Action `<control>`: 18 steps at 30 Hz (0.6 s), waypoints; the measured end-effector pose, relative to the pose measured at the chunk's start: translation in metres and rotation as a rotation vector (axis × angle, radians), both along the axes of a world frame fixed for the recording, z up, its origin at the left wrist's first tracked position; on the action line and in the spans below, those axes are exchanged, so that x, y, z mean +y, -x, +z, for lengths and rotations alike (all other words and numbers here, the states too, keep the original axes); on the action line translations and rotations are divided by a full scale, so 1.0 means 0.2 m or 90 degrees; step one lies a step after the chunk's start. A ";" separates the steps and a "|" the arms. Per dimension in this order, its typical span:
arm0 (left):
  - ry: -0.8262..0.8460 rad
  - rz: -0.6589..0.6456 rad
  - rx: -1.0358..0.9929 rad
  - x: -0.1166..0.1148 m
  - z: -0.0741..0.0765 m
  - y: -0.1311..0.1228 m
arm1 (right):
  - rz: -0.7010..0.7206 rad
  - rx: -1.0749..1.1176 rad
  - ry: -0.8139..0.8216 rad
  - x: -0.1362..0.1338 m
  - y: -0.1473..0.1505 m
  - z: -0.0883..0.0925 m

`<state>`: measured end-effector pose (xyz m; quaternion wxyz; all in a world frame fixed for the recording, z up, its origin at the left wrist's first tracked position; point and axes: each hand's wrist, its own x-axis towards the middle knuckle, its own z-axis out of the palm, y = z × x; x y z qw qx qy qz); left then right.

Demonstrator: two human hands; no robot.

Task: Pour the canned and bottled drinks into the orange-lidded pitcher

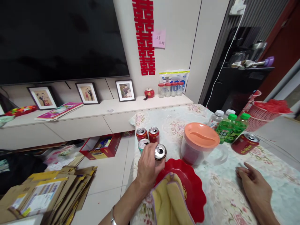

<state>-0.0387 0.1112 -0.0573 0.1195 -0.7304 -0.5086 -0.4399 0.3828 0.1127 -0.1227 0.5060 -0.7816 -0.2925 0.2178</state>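
My left hand point(147, 164) is closed around a drink can point(160, 153) with a silver top and an opened mouth, beside the red scalloped tray. Close behind it stand two red cans point(141, 134) and a teal can point(143, 144), all with silver tops. A folded yellow cloth point(172, 200) with purple edging lies in the red tray point(198, 200). Over the right side of the table, my right hand point(256, 186) is loosely curled with the thumb apart, and no object shows in it. The nearest thing to it is a larger red can point(245, 143).
A clear tub with an orange lid point(201, 134) stands mid-table. Bottles with green caps point(226, 128) and white caps point(217, 118) are behind it. Pink baskets point(260, 114) stand at the right. Flattened cardboard point(56, 193) and a red box point(103, 147) lie on the floor.
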 end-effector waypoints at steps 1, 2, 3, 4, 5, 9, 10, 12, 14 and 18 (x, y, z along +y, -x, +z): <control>0.017 -0.013 -0.002 -0.02 -0.01 0.01 | 0.000 0.004 0.000 0.00 0.00 0.00; 0.033 -0.023 -0.001 -0.04 -0.02 0.01 | -0.002 0.012 0.001 0.00 0.00 0.00; 0.049 -0.029 0.004 -0.05 -0.03 0.01 | -0.004 0.019 0.003 0.00 0.00 0.00; 0.063 -0.032 0.009 -0.06 -0.04 0.01 | -0.007 0.022 0.003 0.00 0.01 0.01; 0.077 -0.033 0.013 -0.07 -0.05 0.01 | -0.009 0.026 0.004 0.00 0.01 0.01; 0.139 -0.016 -0.023 -0.08 -0.08 0.00 | -0.015 0.038 0.004 -0.01 0.04 0.05; 0.159 -0.009 -0.043 -0.08 -0.08 -0.01 | -0.016 0.041 0.004 -0.01 0.05 0.06; 0.195 -0.001 -0.082 -0.09 -0.08 -0.01 | -0.018 0.051 0.002 -0.02 0.06 0.07; 0.196 -0.004 -0.112 -0.10 -0.07 0.00 | -0.019 0.062 -0.004 -0.05 0.08 0.07; 0.069 -0.040 -0.162 -0.14 -0.03 0.04 | 0.001 0.106 -0.016 -0.16 0.15 0.04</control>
